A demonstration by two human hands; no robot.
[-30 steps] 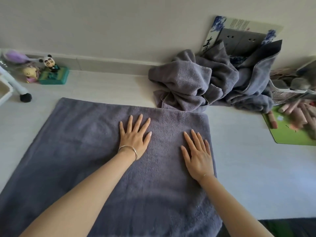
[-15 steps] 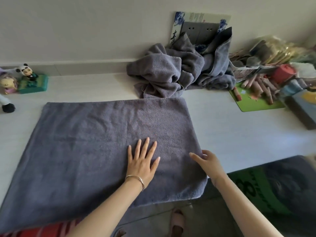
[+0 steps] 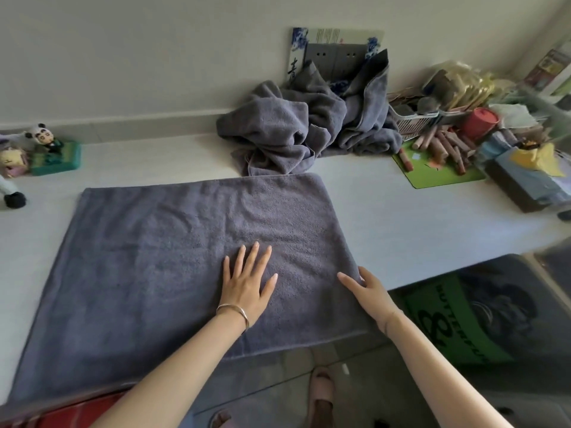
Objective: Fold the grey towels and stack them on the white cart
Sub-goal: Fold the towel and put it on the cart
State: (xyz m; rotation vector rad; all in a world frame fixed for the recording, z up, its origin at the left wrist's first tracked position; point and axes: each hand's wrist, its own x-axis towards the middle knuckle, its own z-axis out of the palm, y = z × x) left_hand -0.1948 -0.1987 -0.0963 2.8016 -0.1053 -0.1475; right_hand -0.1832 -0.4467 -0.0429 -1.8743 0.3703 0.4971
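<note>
A grey towel [image 3: 173, 261] lies spread flat on the white table [image 3: 417, 223], its near edge hanging over the table's front. My left hand [image 3: 247, 282], with a bangle on the wrist, presses flat on the towel with straight, spread fingers. My right hand [image 3: 367, 287] sits at the towel's right edge near the front corner, thumb lying on top of the cloth and fingers tucked at the edge. A heap of crumpled grey towels [image 3: 306, 131] rests against the back wall. No white cart is in view.
Small figurines on a green base [image 3: 51, 152] stand at the back left. At the back right are a green mat with pink sticks [image 3: 438, 162], a white basket [image 3: 414, 122], a red cup [image 3: 480, 122] and boxes. Below the table edge lie a dark green-printed bag [image 3: 463, 316] and the floor.
Both hands slid back along the towel toward the front edge. My right hand left the towel's surface and went to its right edge. The view shifted back and to the right.
</note>
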